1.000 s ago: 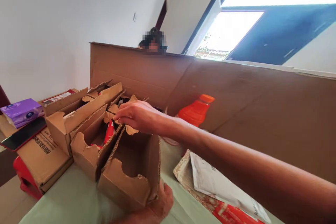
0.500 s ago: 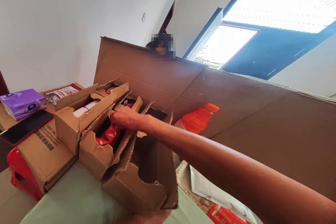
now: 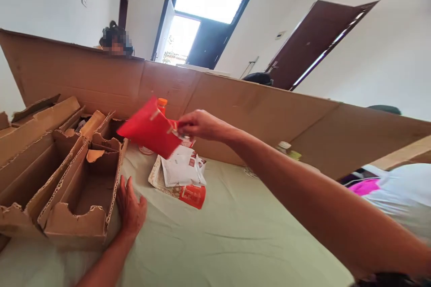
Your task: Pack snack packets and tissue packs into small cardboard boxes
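Raised over the table, my right hand (image 3: 199, 124) is closed on one end of a flat red packet (image 3: 150, 128), which is blurred and tilted, its print unreadable. Beneath the packet lie white sachets (image 3: 183, 168) and a red-and-orange packet (image 3: 193, 196). My left hand (image 3: 132, 208) holds nothing, its fingers apart, along the right side of an open cardboard box (image 3: 76, 228). Whether the fingers press on the box I cannot tell. Behind the red packet stands a bottle with an orange cap (image 3: 162, 102), partly hidden.
More open cardboard boxes (image 3: 23, 168) stand at the left. A tall cardboard panel (image 3: 242, 116) runs across the back, with a person's head (image 3: 116, 38) beyond it. A pale green cloth (image 3: 215, 246) covers the table. At the right are white and pink fabrics (image 3: 404, 193).
My right hand has come out of a box on the left with the red packet and moved right. The view has swung right. My left hand now shows beside the box.
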The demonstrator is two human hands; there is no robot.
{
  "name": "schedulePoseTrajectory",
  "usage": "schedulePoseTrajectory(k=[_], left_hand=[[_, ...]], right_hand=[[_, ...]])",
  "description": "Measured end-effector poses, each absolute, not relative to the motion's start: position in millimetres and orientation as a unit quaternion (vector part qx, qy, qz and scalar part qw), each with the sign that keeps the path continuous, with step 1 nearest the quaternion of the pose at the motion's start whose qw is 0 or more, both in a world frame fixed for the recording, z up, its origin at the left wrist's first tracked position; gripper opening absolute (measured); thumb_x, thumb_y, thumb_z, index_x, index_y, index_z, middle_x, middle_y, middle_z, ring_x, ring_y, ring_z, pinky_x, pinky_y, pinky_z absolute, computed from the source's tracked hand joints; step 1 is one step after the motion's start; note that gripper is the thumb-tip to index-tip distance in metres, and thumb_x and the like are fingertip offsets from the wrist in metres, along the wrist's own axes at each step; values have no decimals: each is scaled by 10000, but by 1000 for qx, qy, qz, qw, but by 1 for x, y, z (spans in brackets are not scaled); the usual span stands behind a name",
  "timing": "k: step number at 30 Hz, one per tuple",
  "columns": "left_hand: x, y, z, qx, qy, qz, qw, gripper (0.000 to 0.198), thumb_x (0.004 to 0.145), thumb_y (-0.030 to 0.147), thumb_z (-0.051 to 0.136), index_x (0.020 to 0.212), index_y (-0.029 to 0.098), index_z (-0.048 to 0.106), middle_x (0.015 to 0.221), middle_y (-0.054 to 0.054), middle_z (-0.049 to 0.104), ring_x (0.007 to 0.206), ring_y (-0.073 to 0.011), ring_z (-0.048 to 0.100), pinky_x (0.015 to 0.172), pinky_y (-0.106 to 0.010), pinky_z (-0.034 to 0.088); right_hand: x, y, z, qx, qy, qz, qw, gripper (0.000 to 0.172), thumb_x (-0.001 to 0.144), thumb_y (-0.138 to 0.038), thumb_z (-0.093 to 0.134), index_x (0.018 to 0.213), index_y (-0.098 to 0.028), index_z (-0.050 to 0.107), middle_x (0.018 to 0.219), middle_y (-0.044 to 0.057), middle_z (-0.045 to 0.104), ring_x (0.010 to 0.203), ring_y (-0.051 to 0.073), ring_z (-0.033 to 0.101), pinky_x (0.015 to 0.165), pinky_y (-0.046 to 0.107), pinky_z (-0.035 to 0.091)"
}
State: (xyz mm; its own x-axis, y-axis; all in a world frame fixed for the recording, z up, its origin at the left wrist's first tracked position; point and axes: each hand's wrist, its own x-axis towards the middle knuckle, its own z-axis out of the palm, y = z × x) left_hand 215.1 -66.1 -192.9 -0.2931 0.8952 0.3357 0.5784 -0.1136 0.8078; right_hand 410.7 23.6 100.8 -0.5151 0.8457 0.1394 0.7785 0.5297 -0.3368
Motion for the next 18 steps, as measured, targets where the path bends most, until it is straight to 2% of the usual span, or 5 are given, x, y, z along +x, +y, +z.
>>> schedulePoseTrajectory(k=[5, 9, 13, 16, 18], left_hand=[[218, -73, -198, 559, 667, 469, 151, 682, 764, 97, 535, 1441, 129, 460, 1621, -202, 348, 1519, -335, 336, 1243, -516, 294], [222, -73, -201, 548, 676, 466, 160, 739, 719, 74, 539, 1449, 164, 470, 1630, -168, 362, 1531, -318, 324, 1264, -504, 267], [225, -75, -205, 538, 677, 468, 183, 766, 730, 64, 521, 1487, 136, 432, 1650, -189, 329, 1554, -331, 272, 1280, -530, 229], [225, -77, -210, 534, 668, 474, 210, 800, 731, 79, 531, 1519, 105, 399, 1647, -196, 337, 1562, -348, 242, 1286, -544, 220], [224, -78, -215, 533, 655, 483, 231, 831, 723, 92, 549, 1538, 115, 389, 1655, -171, 333, 1571, -355, 208, 1294, -528, 221]], right_hand=[[484, 54, 50, -456, -869, 138, 137, 250, 850, -220, 570, 629, -248, 685, 464, 5, 628, 382, 132, 566, 456, 271, 421], [467, 77, 42, -438, -866, 63, 231, 244, 863, -241, 566, 664, -280, 703, 424, -36, 589, 365, 139, 552, 448, 269, 410], [374, 78, 53, -407, -877, 21, 255, 211, 875, -195, 570, 872, -239, 776, 790, 36, 787, 681, 206, 724, 633, 307, 540], [280, 74, 63, -341, -907, 34, 243, 270, 933, -215, 546, 1078, -224, 774, 1109, 47, 787, 971, 199, 731, 862, 298, 547], [220, 77, 69, -315, -930, 6, 191, 335, 987, -218, 481, 1197, -227, 742, 1234, 42, 751, 1089, 183, 700, 927, 280, 517]])
